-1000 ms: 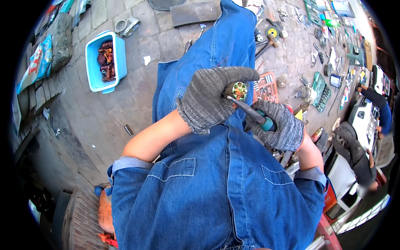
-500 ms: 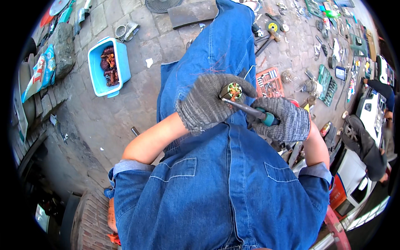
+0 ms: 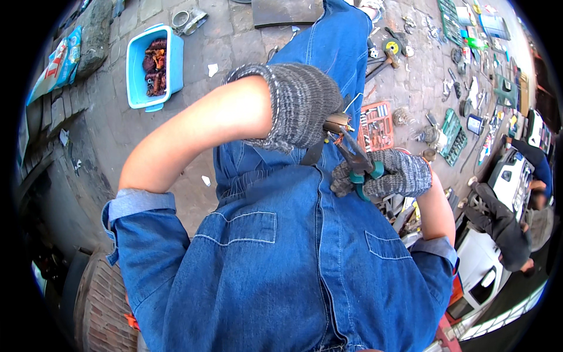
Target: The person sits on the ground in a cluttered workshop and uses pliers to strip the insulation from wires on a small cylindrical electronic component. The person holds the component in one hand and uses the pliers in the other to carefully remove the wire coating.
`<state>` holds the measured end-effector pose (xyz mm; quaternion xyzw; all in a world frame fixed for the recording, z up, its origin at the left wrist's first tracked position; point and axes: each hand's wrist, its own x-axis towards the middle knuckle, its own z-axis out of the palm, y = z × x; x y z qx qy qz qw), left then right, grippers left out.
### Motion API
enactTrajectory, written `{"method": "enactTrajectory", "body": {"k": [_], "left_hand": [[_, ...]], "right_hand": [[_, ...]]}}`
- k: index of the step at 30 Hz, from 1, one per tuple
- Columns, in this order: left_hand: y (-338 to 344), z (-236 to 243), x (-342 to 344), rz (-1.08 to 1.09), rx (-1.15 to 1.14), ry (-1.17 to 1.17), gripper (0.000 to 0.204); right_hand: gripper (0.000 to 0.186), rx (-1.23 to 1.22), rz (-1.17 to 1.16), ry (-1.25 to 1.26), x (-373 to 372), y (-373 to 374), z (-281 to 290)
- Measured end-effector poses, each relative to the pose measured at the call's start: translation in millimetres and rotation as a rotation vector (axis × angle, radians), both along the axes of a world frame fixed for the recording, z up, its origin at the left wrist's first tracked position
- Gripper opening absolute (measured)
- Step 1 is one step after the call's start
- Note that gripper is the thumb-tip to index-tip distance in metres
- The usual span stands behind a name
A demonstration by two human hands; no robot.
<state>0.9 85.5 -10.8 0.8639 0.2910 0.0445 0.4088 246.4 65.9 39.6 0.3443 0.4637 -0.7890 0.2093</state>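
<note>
My left hand [image 3: 306, 104], in a grey knit glove, is closed around a small metal cylinder with copper windings [image 3: 338, 122], held above my lap. Its end points to the right, and loose copper strands [image 3: 338, 140] stick out there. My gloved right hand [image 3: 399, 173] grips pliers with green handles [image 3: 356, 157]. The jaws of the pliers reach up to the strands at the cylinder's end; whether they pinch any wire I cannot tell. The fingers of my left hand are mostly hidden behind the glove's back.
On the paved floor at left stands a light-blue basin [image 3: 130, 76] holding reddish-brown copper coils [image 3: 156, 66]. To the right lie an orange socket set [image 3: 376, 127], a hammer [image 3: 389, 61], a green tool case [image 3: 452, 138] and scattered tools. A co-worker [image 3: 509, 232] crouches beside a white vehicle [image 3: 478, 258].
My left wrist has turned over and the forearm has risen, so the cylinder's end faces right instead of up. The pliers now point more upward and their handles are spread.
</note>
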Motion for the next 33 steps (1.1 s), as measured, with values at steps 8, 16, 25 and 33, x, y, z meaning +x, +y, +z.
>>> {"method": "enactTrajectory", "body": {"k": [8, 16, 25, 33], "left_hand": [[14, 25, -4, -0.190, -0.185, 0.043, 0.016], [0, 25, 2, -0.063, 0.135, -0.047, 0.021], [-20, 23, 2, 0.208, 0.625, -0.145, 0.034], [-21, 24, 11, 0.220, 0.140, 0.225, 0.030]], "right_hand": [[0.041, -0.077, -0.097, 0.080, 2, -9, -10], [0.032, 0.160, -0.113, 0.079, 2, -35, -7], [0.029, 0.217, -0.184, 0.060, -6, -33, 12], [0.020, 0.698, -0.136, -0.113, 1, -46, -14]]}}
